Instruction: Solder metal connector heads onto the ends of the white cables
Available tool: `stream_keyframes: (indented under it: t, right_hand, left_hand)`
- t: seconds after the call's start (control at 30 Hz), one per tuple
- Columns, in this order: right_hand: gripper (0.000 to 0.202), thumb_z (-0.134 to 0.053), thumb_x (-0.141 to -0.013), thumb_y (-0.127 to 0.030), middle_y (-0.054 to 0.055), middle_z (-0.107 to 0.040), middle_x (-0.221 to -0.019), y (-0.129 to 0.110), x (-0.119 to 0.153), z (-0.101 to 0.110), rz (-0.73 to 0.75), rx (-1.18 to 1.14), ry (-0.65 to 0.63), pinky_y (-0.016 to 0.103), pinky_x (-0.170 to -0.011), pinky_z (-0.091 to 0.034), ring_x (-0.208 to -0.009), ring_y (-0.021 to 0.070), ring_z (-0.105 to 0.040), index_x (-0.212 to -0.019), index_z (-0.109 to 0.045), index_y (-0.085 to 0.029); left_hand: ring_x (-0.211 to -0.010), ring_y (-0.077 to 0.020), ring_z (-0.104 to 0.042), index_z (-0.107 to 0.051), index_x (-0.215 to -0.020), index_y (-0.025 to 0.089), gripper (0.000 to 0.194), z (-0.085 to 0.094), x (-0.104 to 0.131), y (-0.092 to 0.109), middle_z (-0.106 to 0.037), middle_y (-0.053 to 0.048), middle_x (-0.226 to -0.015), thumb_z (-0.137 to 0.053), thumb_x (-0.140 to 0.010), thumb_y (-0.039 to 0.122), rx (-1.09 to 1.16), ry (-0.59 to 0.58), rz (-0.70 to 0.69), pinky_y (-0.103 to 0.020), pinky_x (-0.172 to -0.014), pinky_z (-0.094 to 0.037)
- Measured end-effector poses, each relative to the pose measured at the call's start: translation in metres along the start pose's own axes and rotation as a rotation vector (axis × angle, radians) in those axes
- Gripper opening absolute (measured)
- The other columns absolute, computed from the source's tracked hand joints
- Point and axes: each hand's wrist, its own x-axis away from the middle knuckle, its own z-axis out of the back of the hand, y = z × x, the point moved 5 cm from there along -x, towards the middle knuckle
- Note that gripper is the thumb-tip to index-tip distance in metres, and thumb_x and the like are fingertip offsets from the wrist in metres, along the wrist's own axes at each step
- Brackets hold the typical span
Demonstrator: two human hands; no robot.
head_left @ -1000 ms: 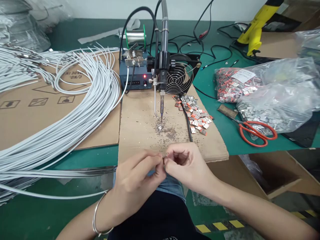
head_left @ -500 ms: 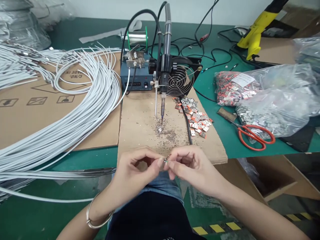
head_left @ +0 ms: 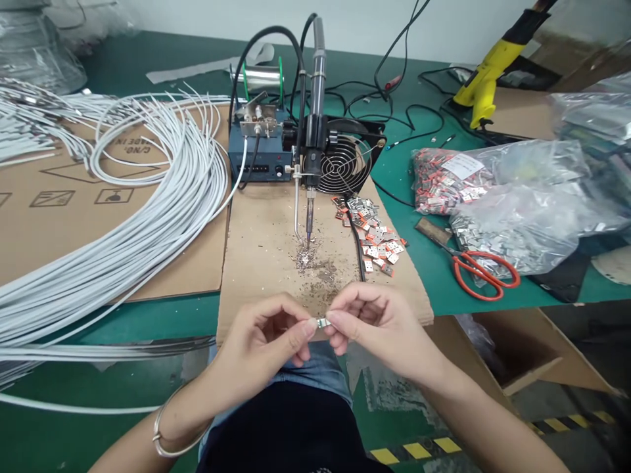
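Observation:
Between my fingertips, over the front edge of the cardboard, is a small metal and green connector piece (head_left: 323,322). My left hand (head_left: 276,335) pinches its left end, and my right hand (head_left: 369,322) pinches its right end. Just beyond both hands, a soldering iron (head_left: 314,138) stands in a holder, tip down above solder crumbs (head_left: 304,258). A pile of metal and orange connectors (head_left: 377,240) lies on the cardboard mat (head_left: 261,263) to the right of the tip.
White cables (head_left: 162,223) cover the left side. A blue soldering station (head_left: 256,164), solder spool (head_left: 261,77) and fan (head_left: 345,161) stand behind. Red-handled scissors (head_left: 486,272), bags of connectors (head_left: 517,230) and a yellow tool (head_left: 493,75) lie at right.
The small piece now shows more between my fingertips, which are slightly further apart. The whole view has shifted, so the bench items appear a little further left.

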Motion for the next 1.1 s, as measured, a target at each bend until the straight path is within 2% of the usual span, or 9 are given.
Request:
stream_keyframes:
  t: [0.1, 0.17, 0.23, 0.33, 0.53, 0.67, 0.93, 1.03, 1.1]
  right_hand:
    - [0.011, -0.064, -0.08, -0.021, 0.0, -0.065, -0.062, 0.002, 0.003, 0.002, 0.086, 0.146, 0.076, 0.014, -0.048, -0.051, -0.051, 0.0057, -0.061, -0.074, -0.059, -0.013]
    - [0.002, -0.062, -0.081, -0.015, 0.002, -0.066, -0.071, -0.008, 0.008, 0.004, 0.323, 0.409, 0.14, 0.017, -0.058, -0.052, -0.063, 0.0064, -0.062, -0.081, -0.062, -0.014]
    - [0.01, -0.061, -0.08, -0.009, 0.003, -0.066, -0.081, -0.021, 0.015, 0.001, 0.582, 0.661, 0.157, 0.021, -0.066, -0.051, -0.075, 0.0083, -0.06, -0.087, -0.063, -0.014]
    - [0.009, -0.063, -0.079, -0.007, 0.004, -0.064, -0.082, -0.03, 0.02, -0.002, 0.77, 0.866, 0.12, 0.025, -0.069, -0.049, -0.077, 0.0101, -0.056, -0.086, -0.063, -0.012]
    - [0.01, -0.063, -0.078, -0.007, 0.008, -0.062, -0.085, -0.034, 0.025, -0.005, 0.84, 1.088, 0.083, 0.03, -0.072, -0.047, -0.081, 0.0145, -0.051, -0.086, -0.063, -0.011]
    - [0.012, -0.063, -0.076, -0.004, 0.007, -0.061, -0.085, -0.034, 0.029, -0.004, 0.873, 1.123, 0.093, 0.031, -0.074, -0.048, -0.08, 0.0145, -0.051, -0.086, -0.062, -0.011]
    - [0.006, -0.062, -0.077, -0.004, 0.009, -0.063, -0.082, -0.035, 0.026, -0.006, 0.865, 1.142, 0.0, 0.029, -0.068, -0.047, -0.08, 0.0153, -0.052, -0.079, -0.06, -0.009]
    - [0.005, -0.063, -0.078, -0.006, 0.006, -0.063, -0.083, -0.034, 0.025, -0.006, 0.813, 1.111, -0.026, 0.03, -0.068, -0.046, -0.079, 0.0146, -0.052, -0.08, -0.06, -0.01]
    - [0.007, -0.063, -0.078, -0.007, 0.004, -0.062, -0.08, -0.033, 0.023, -0.001, 0.734, 0.988, 0.014, 0.027, -0.068, -0.046, -0.076, 0.0116, -0.053, -0.08, -0.059, -0.012]
  left_hand:
    - [-0.043, -0.0084, -0.056, -0.06, -0.071, 0.014, 0.019, 0.002, -0.002, -0.01, -0.061, 0.001, -0.053, -0.069, -0.078, 0.029, 0.161, 0.029, 0.137, -0.016, -0.042, -0.048]
    - [-0.039, -0.007, -0.054, -0.058, -0.069, 0.013, 0.025, 0.002, -0.002, -0.015, -0.059, 0.002, -0.05, -0.072, -0.075, 0.034, 0.204, 0.037, 0.201, -0.015, -0.039, -0.045]
    - [-0.037, -0.0056, -0.051, -0.059, -0.069, 0.013, 0.027, 0.002, -0.002, -0.016, -0.058, 0.003, -0.046, -0.073, -0.074, 0.036, 0.19, 0.04, 0.24, -0.013, -0.039, -0.043]
    - [-0.038, -0.005, -0.052, -0.06, -0.072, 0.013, 0.023, 0.0, -0.002, -0.015, -0.057, 0.004, -0.044, -0.073, -0.074, 0.031, 0.175, 0.037, 0.263, -0.013, -0.042, -0.043]
    - [-0.055, -0.0049, -0.055, -0.065, -0.076, 0.016, 0.004, -0.002, 0.005, -0.012, -0.061, 0.004, -0.064, -0.069, -0.076, 0.016, 0.01, 0.073, 0.119, -0.014, -0.055, -0.047]
    - [-0.059, -0.0051, -0.054, -0.065, -0.079, 0.019, 0.005, -0.002, 0.007, -0.01, -0.061, 0.005, -0.071, -0.067, -0.079, 0.015, -0.126, 0.062, 0.034, -0.014, -0.057, -0.046]
    - [-0.071, -0.0098, -0.059, -0.066, -0.084, 0.021, 0.003, -0.001, 0.009, -0.009, -0.064, 0.002, -0.079, -0.065, -0.083, 0.024, -0.345, 0.027, 0.019, -0.019, -0.065, -0.047]
    - [-0.067, -0.0096, -0.058, -0.067, -0.086, 0.02, 0.005, -0.001, 0.01, -0.007, -0.063, 0.001, -0.078, -0.065, -0.083, 0.024, -0.358, 0.007, 0.027, -0.019, -0.06, -0.046]
    - [-0.064, -0.0084, -0.057, -0.069, -0.087, 0.021, 0.007, -0.001, 0.008, -0.004, -0.062, 0.002, -0.075, -0.063, -0.084, 0.023, -0.334, -0.017, 0.041, -0.017, -0.058, -0.045]
